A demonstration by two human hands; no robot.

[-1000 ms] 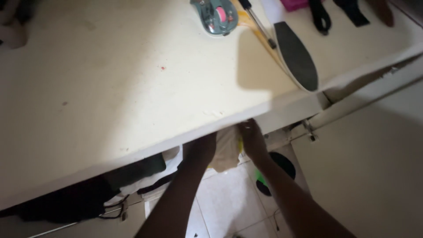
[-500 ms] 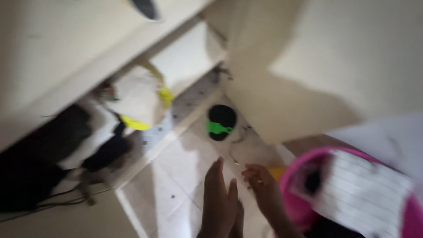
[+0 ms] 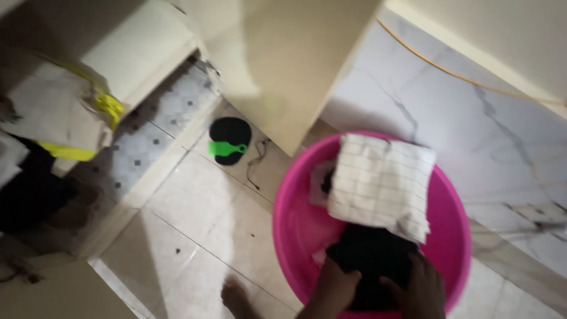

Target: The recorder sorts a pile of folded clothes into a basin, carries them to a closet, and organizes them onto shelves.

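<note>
A pink plastic basin (image 3: 455,212) stands on the tiled floor. Inside it lie a white checked cloth (image 3: 381,183) and a black garment (image 3: 372,254). My left hand (image 3: 339,283) and my right hand (image 3: 422,286) both reach into the basin from the bottom edge and grip the black garment, just below the checked cloth. My bare foot (image 3: 236,298) shows on the floor left of the basin.
A cream cabinet panel (image 3: 283,65) stands behind the basin. A black and green object (image 3: 229,140) lies on the floor by a thin cord. On a lower shelf at left sit a white bag with yellow straps (image 3: 59,118) and dark clothes (image 3: 29,189).
The view swung from the tabletop down to the floor. My hands left the shelf under the table, passed over the floor and now grip the black garment in the pink basin.
</note>
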